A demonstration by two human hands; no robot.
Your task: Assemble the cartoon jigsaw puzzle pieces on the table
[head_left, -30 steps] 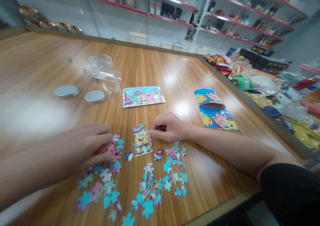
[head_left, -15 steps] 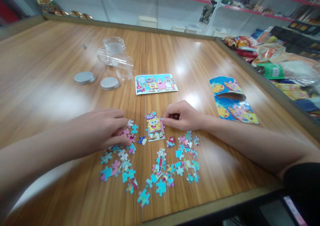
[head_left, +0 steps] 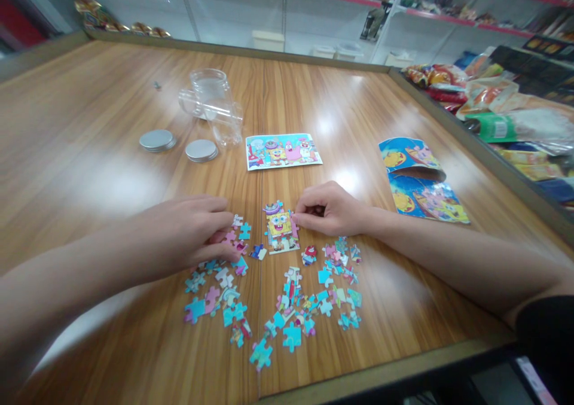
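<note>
A small joined section of jigsaw puzzle (head_left: 280, 228), showing a yellow square cartoon figure, lies on the wooden table. At its right edge, my right hand (head_left: 329, 209) pinches a pink puzzle piece with thumb and forefinger, the other fingers curled in. My left hand (head_left: 208, 228) rests over loose pieces on the left, thumb apart from its bent fingers; nothing shows in its grasp. Loose puzzle pieces (head_left: 233, 313) spread below it, and more pieces (head_left: 292, 336) lie nearer me. A dark blue and cream piece (head_left: 258, 252) and a red one (head_left: 309, 255) flank the joined section.
Beyond my hands lies a reference picture card (head_left: 284, 152). Clear plastic jars (head_left: 210, 97) and silver lids (head_left: 201, 150) are at the back left. A folded blue cartoon sheet (head_left: 426, 195) lies on the right. Packaged snacks (head_left: 493, 103) stand past the table's right edge.
The view has shifted slightly, so everything sits a little further right. Both hands keep nearly the same pose beside the puzzle pieces.
</note>
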